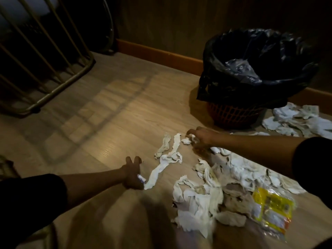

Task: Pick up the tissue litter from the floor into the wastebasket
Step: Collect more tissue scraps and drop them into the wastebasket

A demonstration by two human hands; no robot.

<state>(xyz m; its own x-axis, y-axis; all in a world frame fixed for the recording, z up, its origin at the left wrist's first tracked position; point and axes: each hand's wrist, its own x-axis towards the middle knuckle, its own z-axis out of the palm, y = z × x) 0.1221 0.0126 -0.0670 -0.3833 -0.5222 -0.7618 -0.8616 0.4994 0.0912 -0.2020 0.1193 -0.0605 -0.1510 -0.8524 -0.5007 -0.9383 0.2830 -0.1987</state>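
Right hand (199,134) reaches down onto a small crumpled tissue wad (188,140) near mid-floor, fingers curled around it. Left hand (132,174) rests on the wood floor (100,112), closed on the near end of a long twisted tissue strip (165,164) (two fingers stick out). Big tissue pile (215,186) toward the floor's near right, yellow plastic wrapper (271,209) beside it. Wastebasket (233,114), black liner (255,65), by the far wall; more tissues (298,119) to its right.
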